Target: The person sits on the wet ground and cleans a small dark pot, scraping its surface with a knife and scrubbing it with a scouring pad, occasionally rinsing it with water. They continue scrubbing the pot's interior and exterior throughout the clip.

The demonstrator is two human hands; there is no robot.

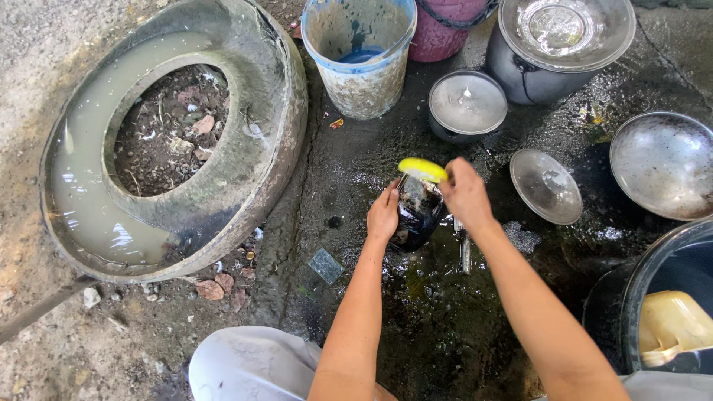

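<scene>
Left hand [383, 214] gripping dark jar [416, 212], mouth tilted away from wearer; right hand [464, 193] holding yellow sponge [422, 169] there

Wet, dark concrete ground [445, 327] in daylight

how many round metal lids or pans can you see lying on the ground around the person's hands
4: a lidded pot above the hands, a large lidded pot at top right, a loose lid right of the right hand, and a wide pan at the right edge. Others may lie out of frame.
</scene>
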